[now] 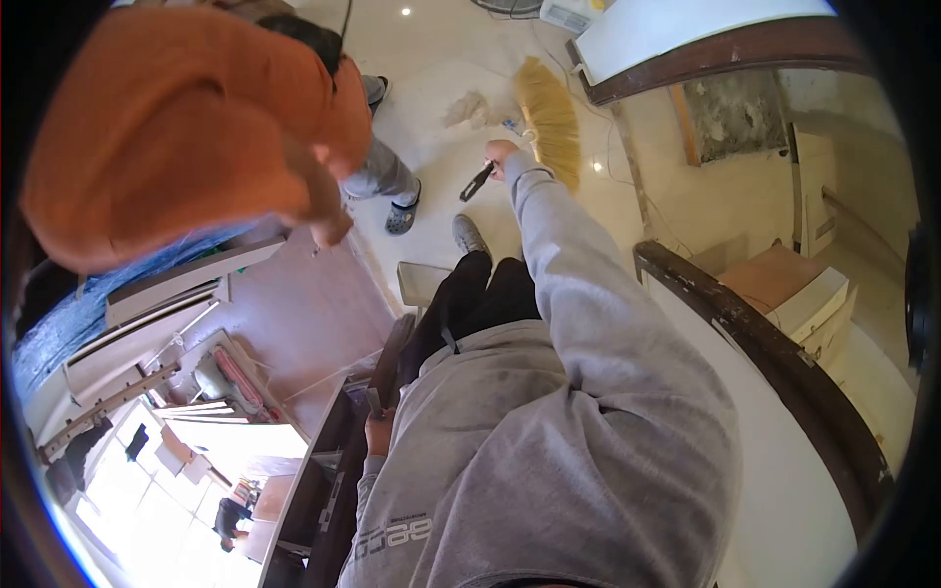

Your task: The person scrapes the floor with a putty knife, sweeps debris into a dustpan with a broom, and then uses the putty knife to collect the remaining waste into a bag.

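Observation:
My right hand [501, 157] reaches out ahead, closed round the handle of a broom [547, 108]. The handle's black, slotted end [476, 183] sticks out towards me, and yellow bristles spread beyond the hand. Close to the bristles, a small heap of dust [467, 110] lies on the pale floor. Low at my left side, my left hand [378, 431] is closed beside a dark wooden cabinet edge. A narrow greyish end [374, 400] shows at its fingers; what it belongs to is not clear. A pale, shallow tray-like thing [421, 282] is near my foot.
A person in an orange top [186, 137] leans in at the upper left, with a hand [331, 230] over a pinkish surface [294, 314]. Dark-framed furniture [765, 343] stands on my right. A cable [610, 147] runs across the floor. Bright windows [157, 519] are at lower left.

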`<act>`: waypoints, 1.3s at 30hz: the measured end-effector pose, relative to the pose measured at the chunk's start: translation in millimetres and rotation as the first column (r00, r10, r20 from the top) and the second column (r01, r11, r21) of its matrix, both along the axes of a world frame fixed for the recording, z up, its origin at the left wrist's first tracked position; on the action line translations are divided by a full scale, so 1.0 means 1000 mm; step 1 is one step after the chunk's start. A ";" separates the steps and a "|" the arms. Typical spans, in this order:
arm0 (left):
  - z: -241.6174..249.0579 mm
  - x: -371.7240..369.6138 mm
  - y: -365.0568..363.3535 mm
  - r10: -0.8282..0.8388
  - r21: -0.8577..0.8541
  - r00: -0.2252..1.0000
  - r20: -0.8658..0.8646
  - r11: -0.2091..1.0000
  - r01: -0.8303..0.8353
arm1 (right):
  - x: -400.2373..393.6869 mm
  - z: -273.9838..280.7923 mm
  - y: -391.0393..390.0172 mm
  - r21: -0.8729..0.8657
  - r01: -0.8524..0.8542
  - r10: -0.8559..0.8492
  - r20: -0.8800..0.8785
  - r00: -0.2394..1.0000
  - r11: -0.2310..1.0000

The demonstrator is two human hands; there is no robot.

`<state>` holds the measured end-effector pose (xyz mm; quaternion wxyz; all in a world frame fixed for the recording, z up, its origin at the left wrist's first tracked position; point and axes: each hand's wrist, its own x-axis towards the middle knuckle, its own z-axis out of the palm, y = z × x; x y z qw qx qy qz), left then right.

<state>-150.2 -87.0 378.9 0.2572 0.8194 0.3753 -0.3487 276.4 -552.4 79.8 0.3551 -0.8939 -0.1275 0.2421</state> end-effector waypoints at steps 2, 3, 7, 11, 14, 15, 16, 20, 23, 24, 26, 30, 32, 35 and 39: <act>-0.007 -0.004 -0.007 -0.010 0.006 1.000 0.015 1.000 0.010 | -0.020 -0.073 -0.019 0.609 0.218 -0.203 -0.095 0.975 0.762; 0.007 0.018 -0.027 -0.027 0.023 0.999 0.027 0.999 0.027 | -0.034 0.007 -0.031 0.625 0.719 -0.180 -0.703 0.688 0.303; -0.023 -0.005 -0.026 0.003 0.018 0.999 0.044 1.000 -0.004 | -0.098 0.161 -0.119 0.413 0.899 -0.211 -0.875 0.436 0.148; -0.031 -0.011 -0.057 0.060 -0.027 0.997 0.041 0.998 -0.059 | -0.141 0.261 -0.181 -0.128 0.984 -0.451 -0.891 -0.058 0.126; -0.027 -0.026 -0.081 0.127 -0.053 0.991 -0.034 0.990 -0.129 | -0.139 0.297 -0.173 -0.089 0.966 -0.538 -0.841 0.056 0.241; -0.029 -0.025 -0.088 0.154 -0.099 0.987 -0.048 0.983 -0.158 | -0.133 0.282 -0.173 -0.031 0.960 -0.545 -0.828 0.130 0.277; -0.030 -0.022 -0.098 0.181 -0.145 0.982 -0.061 0.971 -0.188 | -0.131 0.237 -0.183 0.116 0.969 -0.442 -0.873 0.204 0.217; -0.035 -0.025 -0.133 0.188 -0.057 0.980 -0.062 0.980 -0.191 | -0.043 0.093 -0.169 0.209 0.956 -0.296 -0.918 0.264 0.204; -0.014 -0.006 -0.156 0.316 -0.067 0.948 -0.045 0.946 -0.318 | 0.029 0.089 -0.105 0.218 0.947 -0.274 -0.920 0.280 0.235; -0.008 -0.001 -0.165 0.374 -0.080 0.927 -0.037 0.923 -0.376 | 0.049 0.091 -0.084 0.171 0.936 -0.296 -0.918 0.264 0.307; 0.000 0.002 -0.175 0.406 -0.064 0.913 -0.034 0.911 -0.407 | 0.074 0.100 -0.071 0.070 0.897 -0.346 -0.908 0.239 0.436; 0.020 0.010 -0.197 0.460 -0.050 0.887 -0.042 0.886 -0.462 | 0.060 0.141 -0.114 0.116 0.936 -0.321 -0.919 0.228 0.333; 0.022 0.003 -0.202 0.505 -0.055 0.860 -0.070 0.859 -0.509 | 0.027 0.180 -0.170 0.191 0.915 -0.324 -0.893 0.312 0.355; 0.026 -0.009 -0.222 0.567 -0.059 0.820 -0.077 0.818 -0.572 | -0.025 0.261 -0.232 0.031 0.837 -0.454 -0.829 0.327 0.547; 0.023 -0.030 -0.247 0.599 -0.092 0.798 -0.062 0.793 -0.602 | -0.056 0.306 -0.241 -0.105 0.836 -0.536 -0.808 0.244 0.539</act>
